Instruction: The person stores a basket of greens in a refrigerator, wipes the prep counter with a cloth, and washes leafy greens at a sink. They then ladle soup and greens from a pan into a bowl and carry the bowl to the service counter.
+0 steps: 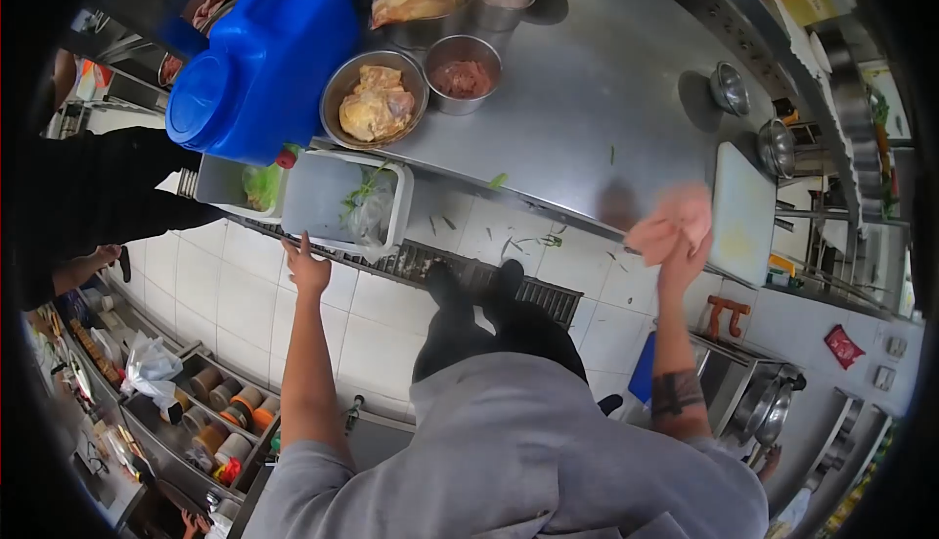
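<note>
A pink cloth (675, 218) is bunched in my right hand (682, 263), over the front edge of the steel table (577, 79) and just left of a white cutting board (743, 214). My left hand (307, 267) is empty with its fingers apart, just below a grey bin (328, 197). Inside that bin are green leaves (362, 192) and a clear plastic bag (374, 218). Some green scraps (499, 180) lie near the table's front edge.
On the table stand a blue jug (269, 60), a bowl of chicken (377, 104), a bowl of minced meat (462, 77) and small steel bowls (730, 89). A co-worker in dark clothes (108, 192) is at the left. Scraps lie on the tiled floor (489, 236).
</note>
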`<state>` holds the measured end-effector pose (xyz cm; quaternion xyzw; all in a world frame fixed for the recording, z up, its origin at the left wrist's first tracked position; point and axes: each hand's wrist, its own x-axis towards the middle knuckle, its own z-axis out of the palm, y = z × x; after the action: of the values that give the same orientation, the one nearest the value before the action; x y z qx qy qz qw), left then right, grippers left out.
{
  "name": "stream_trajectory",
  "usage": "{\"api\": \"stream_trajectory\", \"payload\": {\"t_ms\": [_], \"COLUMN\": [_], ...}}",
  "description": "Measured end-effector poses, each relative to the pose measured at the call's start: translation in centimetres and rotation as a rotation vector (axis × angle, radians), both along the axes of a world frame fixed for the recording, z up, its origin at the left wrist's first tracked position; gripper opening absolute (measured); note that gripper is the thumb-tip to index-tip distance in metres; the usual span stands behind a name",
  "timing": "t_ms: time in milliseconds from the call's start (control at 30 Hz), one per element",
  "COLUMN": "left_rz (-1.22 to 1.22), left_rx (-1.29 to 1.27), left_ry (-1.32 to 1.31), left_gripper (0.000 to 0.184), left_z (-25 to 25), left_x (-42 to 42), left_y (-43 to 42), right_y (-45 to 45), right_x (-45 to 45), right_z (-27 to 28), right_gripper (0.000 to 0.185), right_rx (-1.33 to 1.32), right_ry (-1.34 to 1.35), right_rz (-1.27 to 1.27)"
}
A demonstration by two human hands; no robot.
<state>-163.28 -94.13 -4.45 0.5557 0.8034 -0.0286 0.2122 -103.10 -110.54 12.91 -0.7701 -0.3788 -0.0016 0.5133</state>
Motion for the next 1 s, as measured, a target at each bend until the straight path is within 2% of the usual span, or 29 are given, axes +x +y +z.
{"api": "stream_trajectory", "payload": {"t_ms": [33, 67, 100, 167, 200, 233, 300, 333, 367, 400, 433, 467, 533, 600, 633, 700, 733, 767, 800, 833, 867, 933, 967, 1000], "left_rz": [-0.019, -0.037, -0.1, -0.144, -0.162, -0.189, -0.219, -0.254, -0.262, -0.266, -0.309, -0.301, -0.293, -0.291, -0.257, -0.22, -0.217, -0.215, -0.189, -0.158, -0.143, -0.157, -0.039, -0.02], "left_rx": [0.046, 0.09, 0.093, 0.056, 0.034, 0.035, 0.013, 0.0, -0.037, -0.057, -0.029, -0.067, -0.205, -0.218, -0.234, -0.263, -0.29, -0.28, -0.306, -0.334, -0.328, -0.345, -0.437, -0.434], "left_ry": [-0.104, -0.203, -0.183, -0.249, -0.304, -0.279, -0.294, -0.272, -0.291, -0.286, -0.317, -0.322, -0.302, -0.294, -0.32, -0.354, -0.352, -0.351, -0.325, -0.299, -0.296, -0.296, -0.274, -0.269], "left_gripper": [0.078, 0.079, 0.078, 0.072, 0.07, 0.068, 0.065, 0.065, 0.065, 0.063, 0.061, 0.059, 0.058, 0.059, 0.058, 0.056, 0.055, 0.055, 0.053, 0.052, 0.052, 0.05, 0.049, 0.049], "left_z": [-1.6, -3.8, -4.1, -3.0, -3.2, -3.0, -2.6, -2.7, -3.0, -2.7, -3.6, -3.0, -3.1, -3.9, -3.2, -4.0, -3.7, -3.0, -2.2, -1.7, -2.3, -3.9, -1.8, -1.5], "left_x": [-1.1, -2.5, -2.6, -2.2, -2.6, -2.4, -2.1, -2.1, -2.1, -1.5, -1.6, -0.8, 0.4, 0.9, 1.5, 1.1, 1.4, 1.8, 2.1, 2.4, 1.8, 0.4, 2.0, 2.4], "left_y": [-0.8, -1.5, -2.4, -4.2, -5.1, -6.2, -8.7, -9.9, -11.0, -12.1, -13.2, -14.1, -15.4, -16.6, -16.7, -17.3, -17.4, -17.5, -17.8, -18.2, -18.8, -19.9, -19.7, -20.1], "right_y": [1.0, 2.7, 4.5, 9.0, 11.8, 13.2, 15.7, 15.6, 15.5, 15.3, 15.1, 15.8, 16.4, 16.2, 15.8, 13.5, 12.2, 10.2, 8.6, 6.8, 5.1, 3.3, 3.2, 3.5], "right_x": [3.0, 5.9, 8.2, 10.7, 10.7, 9.9, -0.5, -4.3, -9.0, -11.2, -17.8, -21.0, -24.9, -25.1, -24.0, -18.3, -14.8, -11.3, -7.5, -3.8, -0.9, 4.0, 6.6, 8.9], "right_z": [-1.4, -2.7, -4.3, -8.3, -11.1, -13.2, -9.6, -9.9, -8.4, -19.4, -13.3, -10.4, -7.5, -4.7, -3.9, -0.7, -0.3, 2.5, 4.0, 3.3, 3.2, 2.4, 0.0, -2.9], "right_gripper": [0.043, 0.045, 0.048, 0.051, 0.05, 0.048, 0.048, 0.048, 0.048, 0.05, 0.046, 0.037, 0.038, 0.042, 0.046, 0.049, 0.042, 0.039, 0.035, 0.034, 0.037, 0.05, 0.056, 0.062], "right_rx": [-0.049, -0.227, -0.406, -0.378, -0.438, -0.504, -0.459, -0.433, -0.362, -0.352, -0.241, -0.189, -0.036, -0.09, -0.094, 0.006, 0.101, 0.102, 0.16, 0.102, 0.059, -0.256, -0.41, -0.565], "right_ry": [-0.076, -0.074, -0.072, -0.592, -0.566, -0.538, -0.436, -0.565, -0.276, 0.158, -0.253, 0.134, 0.501, 0.438, 0.619, 0.628, 0.25, 0.213, -0.111, -0.36, -0.404, -0.472, -0.515, -0.558], "right_rz": [-0.071, -0.009, 0.054, 0.087, 0.057, 0.021, 0.147, 0.293, 0.425, 0.499, 0.456, 0.782, 1.089, 0.84, 0.777, 0.746, 0.672, 0.637, 0.596, 0.478, 0.392, 0.3, 0.285, 0.27]}}
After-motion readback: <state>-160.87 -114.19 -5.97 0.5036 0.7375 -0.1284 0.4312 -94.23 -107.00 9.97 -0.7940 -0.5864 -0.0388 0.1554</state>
